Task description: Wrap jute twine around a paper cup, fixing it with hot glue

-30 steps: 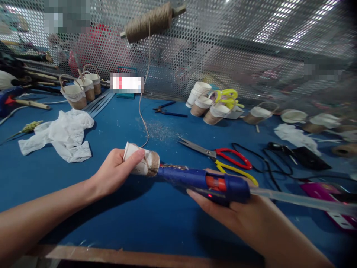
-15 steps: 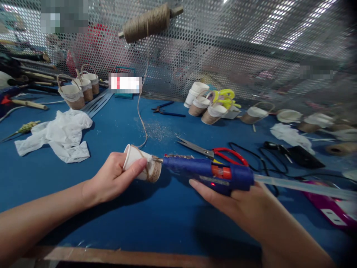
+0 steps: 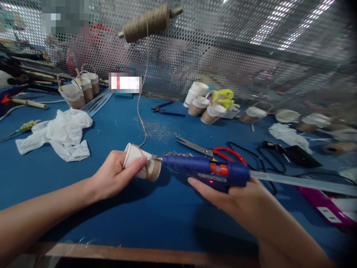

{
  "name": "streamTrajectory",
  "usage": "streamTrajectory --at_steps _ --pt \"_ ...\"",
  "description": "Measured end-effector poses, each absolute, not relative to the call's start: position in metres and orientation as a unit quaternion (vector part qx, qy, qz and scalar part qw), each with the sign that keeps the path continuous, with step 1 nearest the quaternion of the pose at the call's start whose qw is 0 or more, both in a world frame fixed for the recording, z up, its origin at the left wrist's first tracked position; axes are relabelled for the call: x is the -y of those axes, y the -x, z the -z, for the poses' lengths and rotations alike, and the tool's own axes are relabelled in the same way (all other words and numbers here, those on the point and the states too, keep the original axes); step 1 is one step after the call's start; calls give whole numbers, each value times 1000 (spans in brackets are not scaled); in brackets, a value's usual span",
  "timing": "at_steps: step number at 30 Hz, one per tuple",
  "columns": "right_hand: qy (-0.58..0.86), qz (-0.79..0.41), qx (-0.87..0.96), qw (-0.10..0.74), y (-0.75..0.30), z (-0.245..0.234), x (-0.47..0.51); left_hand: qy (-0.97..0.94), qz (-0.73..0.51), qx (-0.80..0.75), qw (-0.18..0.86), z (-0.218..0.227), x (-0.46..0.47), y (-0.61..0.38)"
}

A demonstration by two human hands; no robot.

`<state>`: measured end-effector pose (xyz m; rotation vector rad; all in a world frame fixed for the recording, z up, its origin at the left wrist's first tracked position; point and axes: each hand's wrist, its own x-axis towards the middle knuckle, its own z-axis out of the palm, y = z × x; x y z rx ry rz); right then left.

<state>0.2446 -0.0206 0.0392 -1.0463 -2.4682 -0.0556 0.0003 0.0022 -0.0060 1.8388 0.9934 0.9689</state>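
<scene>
My left hand (image 3: 113,176) is closed round a small white paper cup (image 3: 133,156) held on its side, its lower part wound with jute twine. From the cup a twine strand (image 3: 141,111) runs up to a spool (image 3: 147,23) hung on the mesh wall. My right hand (image 3: 237,201) grips a blue hot glue gun (image 3: 206,170) with a clear glue stick (image 3: 301,181) out the back. The gun's nozzle touches the twine-wrapped part of the cup.
Red-and-yellow scissors (image 3: 220,152) lie just behind the gun. A white plastic bag (image 3: 60,134) lies at left, twine-wrapped cups (image 3: 74,95) at back left, more cups (image 3: 206,106) at back centre. Pliers (image 3: 164,109), black cables (image 3: 267,156) and a magenta object (image 3: 326,208) lie on the blue table (image 3: 167,219).
The cup has turned a little in my left hand and a twine strand now crosses its white side. The glue gun has lifted slightly, its nozzle staying at the cup.
</scene>
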Motion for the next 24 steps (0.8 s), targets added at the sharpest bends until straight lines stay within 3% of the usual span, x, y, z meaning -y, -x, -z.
streamTrajectory --at_steps 3,7,14,24 --pt "356 30 906 226 -236 -46 22 -649 -385 -427 499 6 -4 -2" --pt "446 -57 862 233 -226 -46 25 -574 -391 -456 556 7 -7 -2" --pt "471 -154 837 232 -226 -39 28 -545 -388 -489 559 5 -8 -4" --pt "485 -84 842 222 -240 -32 27 -586 -385 -447 555 5 -5 -4"
